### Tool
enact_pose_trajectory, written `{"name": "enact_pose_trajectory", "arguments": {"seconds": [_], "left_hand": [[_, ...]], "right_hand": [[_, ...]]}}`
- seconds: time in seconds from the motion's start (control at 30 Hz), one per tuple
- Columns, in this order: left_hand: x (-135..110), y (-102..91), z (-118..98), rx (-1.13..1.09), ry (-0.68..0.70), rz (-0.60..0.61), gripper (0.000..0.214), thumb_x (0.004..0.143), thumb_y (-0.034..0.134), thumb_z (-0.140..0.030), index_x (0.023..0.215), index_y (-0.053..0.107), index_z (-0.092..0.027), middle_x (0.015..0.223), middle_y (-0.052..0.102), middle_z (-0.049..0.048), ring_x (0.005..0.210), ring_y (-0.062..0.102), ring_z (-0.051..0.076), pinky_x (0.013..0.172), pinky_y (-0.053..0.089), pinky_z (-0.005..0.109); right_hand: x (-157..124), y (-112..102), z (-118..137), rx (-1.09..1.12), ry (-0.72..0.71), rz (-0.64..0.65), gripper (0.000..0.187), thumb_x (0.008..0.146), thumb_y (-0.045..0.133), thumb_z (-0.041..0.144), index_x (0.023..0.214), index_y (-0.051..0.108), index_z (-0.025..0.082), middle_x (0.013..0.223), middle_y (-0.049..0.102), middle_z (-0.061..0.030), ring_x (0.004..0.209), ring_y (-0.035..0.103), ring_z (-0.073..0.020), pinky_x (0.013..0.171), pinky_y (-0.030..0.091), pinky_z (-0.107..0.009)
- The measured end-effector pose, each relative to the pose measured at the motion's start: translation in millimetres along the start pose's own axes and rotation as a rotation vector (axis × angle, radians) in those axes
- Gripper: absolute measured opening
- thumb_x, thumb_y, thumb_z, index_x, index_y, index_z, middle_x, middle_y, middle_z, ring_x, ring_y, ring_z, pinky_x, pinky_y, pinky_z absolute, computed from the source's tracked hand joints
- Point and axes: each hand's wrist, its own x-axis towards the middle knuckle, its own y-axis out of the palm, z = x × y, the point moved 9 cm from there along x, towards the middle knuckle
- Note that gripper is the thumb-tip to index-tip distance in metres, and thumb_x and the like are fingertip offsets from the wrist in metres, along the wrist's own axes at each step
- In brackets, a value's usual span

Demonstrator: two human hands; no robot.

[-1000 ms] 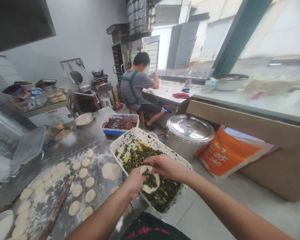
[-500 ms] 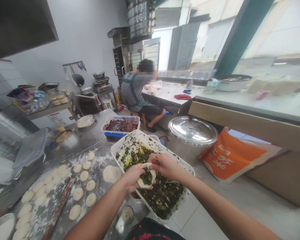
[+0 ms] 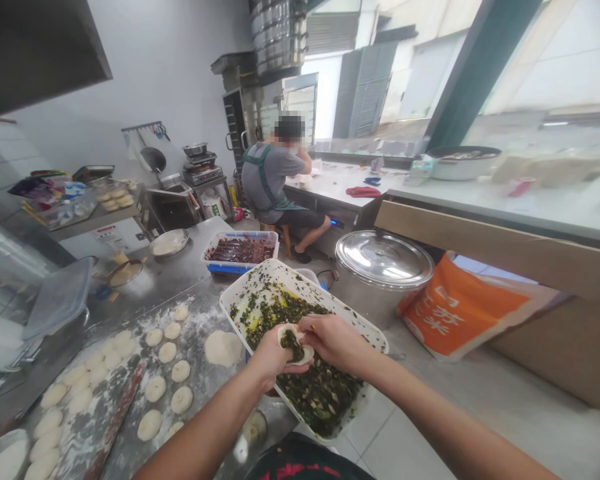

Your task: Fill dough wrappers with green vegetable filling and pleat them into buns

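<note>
Round dough wrapper (image 3: 291, 331) sits cupped in my left hand (image 3: 267, 357), a dark green herb filling (image 3: 293, 345) heaped on it, while my right hand (image 3: 333, 340) pinches its far edge in a narrow grip. I hold it just above a white rectangular tray (image 3: 280, 272) of chopped greens (image 3: 320, 400). To my left, on the flour-dusted stainless steel table (image 3: 200, 300), lie pale round dough balls (image 3: 181, 400), a flattened dough disc (image 3: 223, 349) and a long wooden rolling pin (image 3: 117, 413).
</note>
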Motion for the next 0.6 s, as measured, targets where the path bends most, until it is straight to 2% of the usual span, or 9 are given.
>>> {"name": "enact_pose_trajectory", "arguments": {"seconds": [0.1, 0.17, 0.23, 0.37, 0.47, 0.6], "left_hand": [[2, 0.9, 3, 0.118, -0.026, -0.034, 0.046, 0.056, 0.047, -0.004, 0.099, 0.050, -0.020, 0.077, 0.062, 0.0026, 0.060, 0.059, 0.016, 0.060, 0.049, 0.033], [3, 3.3, 4, 0.167, -0.034, -0.028, 0.045, 0.056, 0.045, -0.004, 0.098, 0.051, -0.019, 0.074, 0.062, 0.0024, 0.057, 0.059, 0.016, 0.057, 0.048, 0.033], [4, 5.5, 7, 0.213, -0.043, -0.013, 0.043, 0.057, 0.044, -0.005, 0.097, 0.052, -0.019, 0.070, 0.061, 0.0024, 0.055, 0.058, 0.016, 0.055, 0.048, 0.032], [5, 5.2, 12, 0.272, -0.080, 0.014, 0.039, 0.060, 0.043, -0.008, 0.095, 0.055, -0.019, 0.069, 0.061, 0.0029, 0.051, 0.057, 0.015, 0.053, 0.047, 0.031], [7, 4.7, 10, 0.253, -0.102, 0.074, 0.040, 0.059, 0.045, -0.008, 0.096, 0.055, -0.019, 0.070, 0.062, 0.0033, 0.053, 0.057, 0.016, 0.054, 0.047, 0.031], [9, -1.5, 4, 0.072, -0.152, 0.089, 0.038, 0.060, 0.046, -0.009, 0.096, 0.053, -0.016, 0.078, 0.062, 0.0055, 0.061, 0.059, 0.017, 0.062, 0.048, 0.033]], "right_hand": [[0, 1, -1, 0.020, 0.026, 0.041, 0.011, 0.073, 0.047, 0.021, 0.080, 0.055, 0.018, 0.068, 0.058, -0.0012, 0.063, 0.051, -0.0129, 0.056, 0.033, -0.021], [1, 3, -6, 0.038, 0.057, 0.060, 0.022, 0.071, 0.048, 0.020, 0.092, 0.053, 0.018, 0.065, 0.058, 0.0002, 0.059, 0.050, -0.0125, 0.054, 0.033, -0.021], [1, 7, -9, 0.023, 0.072, 0.090, 0.028, 0.068, 0.050, 0.018, 0.096, 0.053, 0.018, 0.063, 0.058, 0.0005, 0.058, 0.050, -0.0125, 0.053, 0.032, -0.020], [-1, 12, -13, -0.031, 0.107, 0.096, 0.010, 0.068, 0.049, 0.019, 0.073, 0.059, 0.019, 0.062, 0.058, -0.0014, 0.058, 0.050, -0.0126, 0.052, 0.030, -0.020], [-1, 10, -12, -0.030, 0.110, 0.049, 0.008, 0.069, 0.049, 0.021, 0.068, 0.057, 0.019, 0.061, 0.057, -0.0009, 0.057, 0.048, -0.0119, 0.051, 0.029, -0.020], [0, 6, -13, -0.012, 0.109, -0.002, 0.008, 0.070, 0.048, 0.021, 0.066, 0.054, 0.017, 0.059, 0.055, 0.0005, 0.055, 0.046, -0.0109, 0.050, 0.028, -0.020]]}}
